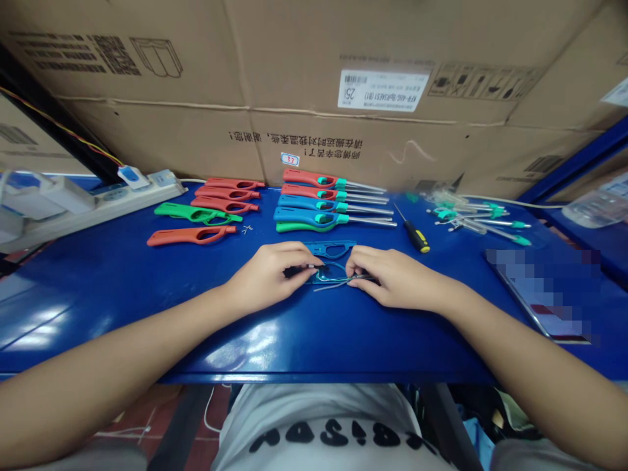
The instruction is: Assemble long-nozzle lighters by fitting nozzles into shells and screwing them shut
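Near the table's front, my left hand (272, 271) pinches a small piece, partly hidden by the fingertips, over a blue lighter handle half (321, 276) lying open side up. A thin pale wire (338, 265) curves across that half. My right hand (387, 275) is closed on a slim grey metal tool (331, 286), tweezers-like, pointing left along the near edge of the half. Just behind both hands lies another blue handle half (318, 248) with a trigger opening. My fingers cover much of the nearer half.
Handle shells (193, 237) in orange, red and green lie left. Several assembled lighters (309, 216) with metal tubes sit behind my hands. Right are a black-yellow screwdriver (417, 237), lighter tubes (490, 222) with green parts and a phone (534, 294). A power strip (122, 203) and cardboard (294, 78) border the table.
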A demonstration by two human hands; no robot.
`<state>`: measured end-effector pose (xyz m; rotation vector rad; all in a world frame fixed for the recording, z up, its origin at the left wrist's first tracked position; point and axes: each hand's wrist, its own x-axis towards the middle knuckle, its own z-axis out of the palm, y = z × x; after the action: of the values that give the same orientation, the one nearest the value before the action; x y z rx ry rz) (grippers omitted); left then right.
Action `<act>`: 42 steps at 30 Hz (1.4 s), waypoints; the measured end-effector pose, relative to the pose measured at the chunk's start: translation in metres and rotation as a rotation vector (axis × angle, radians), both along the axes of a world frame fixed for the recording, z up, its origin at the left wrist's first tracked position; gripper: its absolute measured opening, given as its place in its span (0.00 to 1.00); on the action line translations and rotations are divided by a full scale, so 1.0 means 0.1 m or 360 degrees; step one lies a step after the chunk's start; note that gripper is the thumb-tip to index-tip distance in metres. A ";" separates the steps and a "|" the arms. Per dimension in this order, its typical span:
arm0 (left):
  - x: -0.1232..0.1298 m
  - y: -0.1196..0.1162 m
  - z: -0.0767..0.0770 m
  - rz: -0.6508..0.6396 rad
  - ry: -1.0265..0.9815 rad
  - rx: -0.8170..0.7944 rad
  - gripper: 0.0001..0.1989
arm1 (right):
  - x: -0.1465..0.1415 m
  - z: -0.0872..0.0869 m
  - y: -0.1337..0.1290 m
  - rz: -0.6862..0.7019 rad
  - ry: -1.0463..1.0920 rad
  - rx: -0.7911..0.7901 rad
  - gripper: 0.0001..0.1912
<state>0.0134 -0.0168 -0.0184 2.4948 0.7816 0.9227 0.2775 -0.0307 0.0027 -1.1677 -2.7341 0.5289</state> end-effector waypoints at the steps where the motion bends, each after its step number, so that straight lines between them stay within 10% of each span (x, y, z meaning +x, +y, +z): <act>1: 0.00 0.00 0.00 0.0008 -0.0003 0.0000 0.08 | 0.00 0.00 -0.01 -0.0001 -0.0010 0.0004 0.04; 42: -0.01 0.01 -0.03 -0.0019 0.0168 -0.0009 0.09 | -0.04 0.01 -0.04 -0.0093 -0.0110 -0.0008 0.05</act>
<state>0.0120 -0.0153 -0.0218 2.5573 0.8002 0.7890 0.2739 -0.0344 0.0041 -1.2858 -2.7473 0.4981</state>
